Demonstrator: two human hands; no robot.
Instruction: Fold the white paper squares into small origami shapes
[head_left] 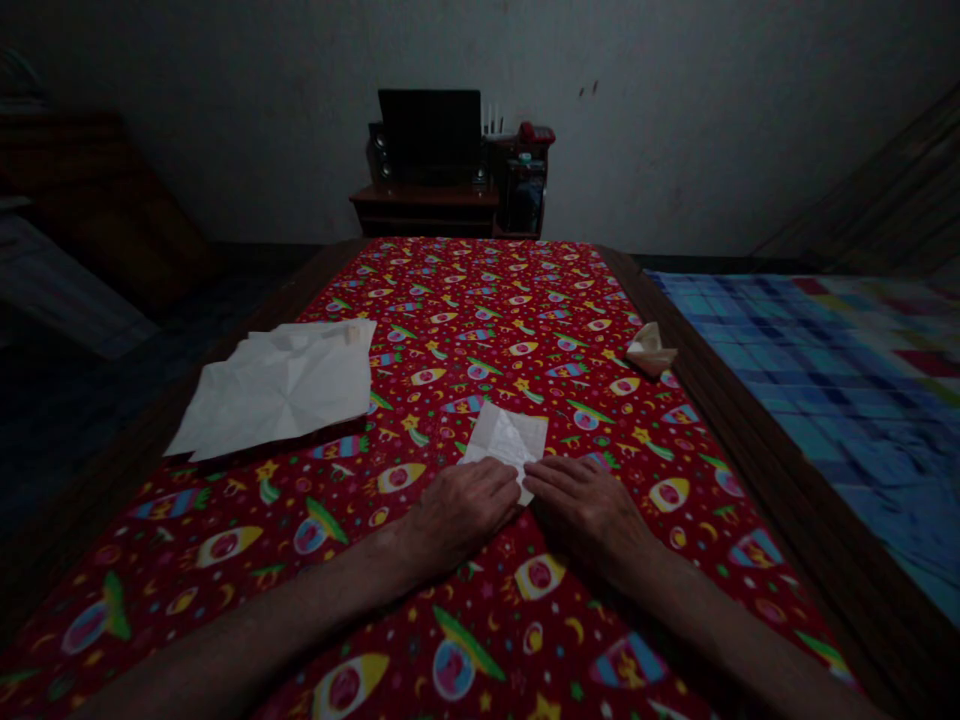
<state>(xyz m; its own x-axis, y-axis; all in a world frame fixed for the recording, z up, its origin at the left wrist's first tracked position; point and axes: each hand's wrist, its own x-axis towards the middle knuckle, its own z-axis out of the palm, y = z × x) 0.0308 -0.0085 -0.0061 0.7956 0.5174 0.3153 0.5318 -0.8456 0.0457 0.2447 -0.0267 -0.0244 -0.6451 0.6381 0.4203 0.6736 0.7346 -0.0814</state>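
Observation:
A small folded white paper [491, 428] lies on the red patterned cloth, with crease lines and layered flaps showing at its middle. My left hand [469, 505] is closed at the paper's near left edge, its fingers curled and its thumb side hidden. From the other side my right hand [581, 505] pinches the near right part, fingers pressed together and tips on the paper. The fingertips of both hands almost meet over the near corner. What the thumbs do underneath cannot be seen.
Creased white sheets [285, 385] lie stacked on the left of the cloth [450, 620]. A folded paper piece [651, 350] sits near the right edge. Beyond the table stand a dark monitor [430, 135] and a red telephone [536, 132]. At right is a blue checked sheet [765, 340].

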